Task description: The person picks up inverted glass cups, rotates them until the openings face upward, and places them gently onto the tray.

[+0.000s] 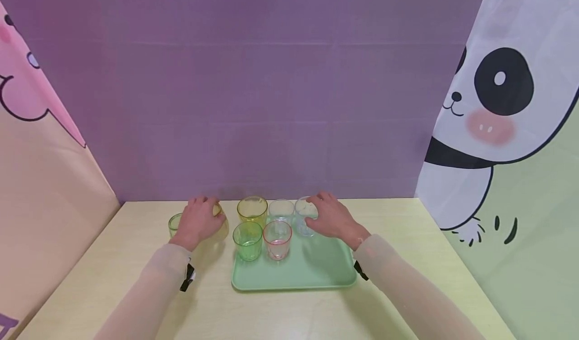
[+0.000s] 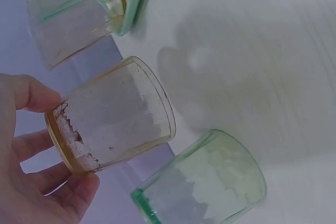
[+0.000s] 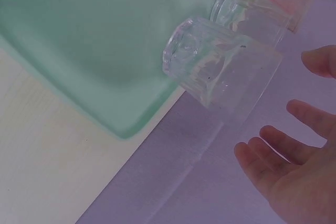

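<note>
My left hand (image 1: 199, 219) grips an amber-tinted glass (image 2: 113, 116) by its thick base, thumb on one side and fingers on the other. That glass is upside down, its wide rim toward the table; whether it touches the table I cannot tell. Beside it is an upside-down green glass (image 2: 202, 182), partly behind the hand in the head view. My right hand (image 1: 332, 217) hovers with fingers spread, loosely bent, by the rim of a clear glass (image 3: 220, 72) at the tray's back. A gap shows between its fingertips and that glass in the right wrist view.
The green tray (image 1: 316, 274) lies mid-table. Upright on its left and back part stand a yellow glass (image 1: 252, 210), another clear glass (image 1: 281, 209), a green glass (image 1: 248, 242) and a pink-rimmed glass (image 1: 278, 239), close together. A purple cloth (image 1: 271, 103) rises behind the table.
</note>
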Available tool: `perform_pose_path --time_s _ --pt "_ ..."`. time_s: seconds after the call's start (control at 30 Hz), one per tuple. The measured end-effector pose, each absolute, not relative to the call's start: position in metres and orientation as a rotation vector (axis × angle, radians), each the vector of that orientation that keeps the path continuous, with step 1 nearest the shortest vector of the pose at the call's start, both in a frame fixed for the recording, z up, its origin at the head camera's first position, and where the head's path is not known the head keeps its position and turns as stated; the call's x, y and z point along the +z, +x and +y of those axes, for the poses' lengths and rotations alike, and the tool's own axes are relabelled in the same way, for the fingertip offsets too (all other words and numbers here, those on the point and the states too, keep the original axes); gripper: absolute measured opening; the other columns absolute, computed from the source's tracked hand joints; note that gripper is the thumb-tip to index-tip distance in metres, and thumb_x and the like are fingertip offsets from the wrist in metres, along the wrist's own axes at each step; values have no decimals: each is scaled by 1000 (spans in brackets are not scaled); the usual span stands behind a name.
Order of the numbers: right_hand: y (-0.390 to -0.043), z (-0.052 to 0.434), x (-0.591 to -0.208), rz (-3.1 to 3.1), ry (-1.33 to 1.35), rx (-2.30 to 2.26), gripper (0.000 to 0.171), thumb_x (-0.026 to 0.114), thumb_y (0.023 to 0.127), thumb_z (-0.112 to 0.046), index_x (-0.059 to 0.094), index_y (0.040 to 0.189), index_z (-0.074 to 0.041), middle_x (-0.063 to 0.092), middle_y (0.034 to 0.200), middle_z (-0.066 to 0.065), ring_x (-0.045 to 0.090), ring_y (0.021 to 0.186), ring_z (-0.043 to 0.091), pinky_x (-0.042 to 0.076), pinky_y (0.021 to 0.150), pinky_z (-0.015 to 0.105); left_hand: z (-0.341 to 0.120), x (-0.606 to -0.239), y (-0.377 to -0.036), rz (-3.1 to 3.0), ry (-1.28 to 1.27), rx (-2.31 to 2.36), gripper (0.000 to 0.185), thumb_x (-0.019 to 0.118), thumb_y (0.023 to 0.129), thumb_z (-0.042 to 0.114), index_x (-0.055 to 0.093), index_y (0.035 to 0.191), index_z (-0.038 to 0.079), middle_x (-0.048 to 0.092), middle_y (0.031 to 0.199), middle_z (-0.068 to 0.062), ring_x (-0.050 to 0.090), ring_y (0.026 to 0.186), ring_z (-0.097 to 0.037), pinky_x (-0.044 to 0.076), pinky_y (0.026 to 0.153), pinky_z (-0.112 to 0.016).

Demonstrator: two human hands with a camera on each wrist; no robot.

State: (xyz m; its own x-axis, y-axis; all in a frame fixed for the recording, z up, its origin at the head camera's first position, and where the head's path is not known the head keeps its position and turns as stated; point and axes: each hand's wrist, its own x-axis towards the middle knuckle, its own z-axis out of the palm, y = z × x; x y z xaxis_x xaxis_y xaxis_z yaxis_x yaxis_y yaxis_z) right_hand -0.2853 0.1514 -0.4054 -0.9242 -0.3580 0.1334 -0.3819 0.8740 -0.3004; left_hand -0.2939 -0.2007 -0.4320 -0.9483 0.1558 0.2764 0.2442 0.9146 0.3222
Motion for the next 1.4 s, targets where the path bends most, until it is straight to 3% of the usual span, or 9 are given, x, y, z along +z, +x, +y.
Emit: perform_pose_path --time_s 0.5,0.9,1.4 --pt "-282 155 -405 -2903 573 609 50 65 92 -33 61 136 -9 55 134 12 50 126 32 50 94 53 -201 -411 -287 -2739 -353 -532 34 61 90 20 65 114 -4 61 117 -33 51 115 -53 39 100 -61" --pt "-274 153 -402 -2856 567 672 47 66 91 -31 62 134 -10 56 134 11 50 127 32 50 94 54 -190 -389 -274 -2639 -389 -620 40 59 91 18 64 120 -9 60 122 -33 48 120 -50 35 103 -58" --pt "-269 149 -404 -2809 551 810 47 66 92 -32 62 135 -12 56 135 11 50 127 31 48 97 53 -174 -375 -261 -2517 -422 -714 39 60 89 16 64 121 -6 60 121 -29 48 115 -48 39 97 -57"
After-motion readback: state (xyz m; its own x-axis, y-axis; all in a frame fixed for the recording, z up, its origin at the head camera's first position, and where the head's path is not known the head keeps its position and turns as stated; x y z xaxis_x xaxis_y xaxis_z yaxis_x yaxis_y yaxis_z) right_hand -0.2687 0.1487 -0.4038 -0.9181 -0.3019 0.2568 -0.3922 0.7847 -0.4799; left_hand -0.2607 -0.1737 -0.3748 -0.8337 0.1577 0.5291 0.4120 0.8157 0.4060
